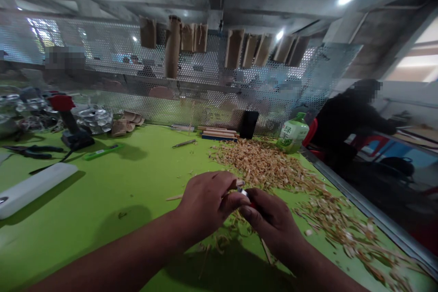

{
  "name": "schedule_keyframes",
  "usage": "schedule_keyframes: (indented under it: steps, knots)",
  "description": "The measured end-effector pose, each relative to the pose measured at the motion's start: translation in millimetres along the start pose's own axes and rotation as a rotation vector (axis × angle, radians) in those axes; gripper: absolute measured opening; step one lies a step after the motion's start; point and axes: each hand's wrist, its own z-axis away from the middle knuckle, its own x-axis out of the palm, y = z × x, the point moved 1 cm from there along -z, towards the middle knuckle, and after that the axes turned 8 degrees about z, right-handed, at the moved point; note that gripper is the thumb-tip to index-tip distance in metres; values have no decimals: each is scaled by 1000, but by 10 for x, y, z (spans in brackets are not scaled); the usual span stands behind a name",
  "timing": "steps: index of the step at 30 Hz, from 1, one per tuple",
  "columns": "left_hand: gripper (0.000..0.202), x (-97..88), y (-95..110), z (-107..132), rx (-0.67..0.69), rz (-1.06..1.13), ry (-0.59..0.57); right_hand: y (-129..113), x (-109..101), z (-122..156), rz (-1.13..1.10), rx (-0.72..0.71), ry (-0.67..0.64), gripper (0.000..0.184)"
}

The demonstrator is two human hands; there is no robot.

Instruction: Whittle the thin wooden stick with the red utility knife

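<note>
My left hand [208, 198] is closed around a thin wooden stick [174, 197], one end of which sticks out to the left of it. My right hand [273, 219] grips a small knife [243, 192]; a bit of red handle shows between the fingers, and its metal blade meets the stick near my left thumb. The two hands touch or nearly touch at the thumbs. Most of the handle and the stick's middle are hidden by fingers. Curled wood shavings [222, 242] lie on the green table [137, 191] below the hands.
A big heap of shavings [267, 159] spreads behind and right. Beyond stand a green bottle [293, 133], a black phone [248, 124] and wood strips [219, 132]. Leftward are a cordless drill [68, 121], pliers [34, 150], a green cutter [102, 151] and a white bar [37, 189]. A person [352, 114] sits right.
</note>
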Motion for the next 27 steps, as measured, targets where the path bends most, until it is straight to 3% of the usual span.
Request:
schedule_keyframes:
  steps: [8,14,19,24,27]
  knots:
    - [53,10,13,29,39,10,70,18,40,11,190,-30,110,32]
    - [55,25,2,0,28,-3,70,67,53,34,271,-47,174,21]
    - [53,31,8,3,18,-15,64,101,93,51,339,-47,233,28]
    - [49,37,2,21,-31,-2,61,86,109,39,261,10,246,30]
    - [48,8,-23,11,-101,32,102,110,15,-1,155,183,357,28]
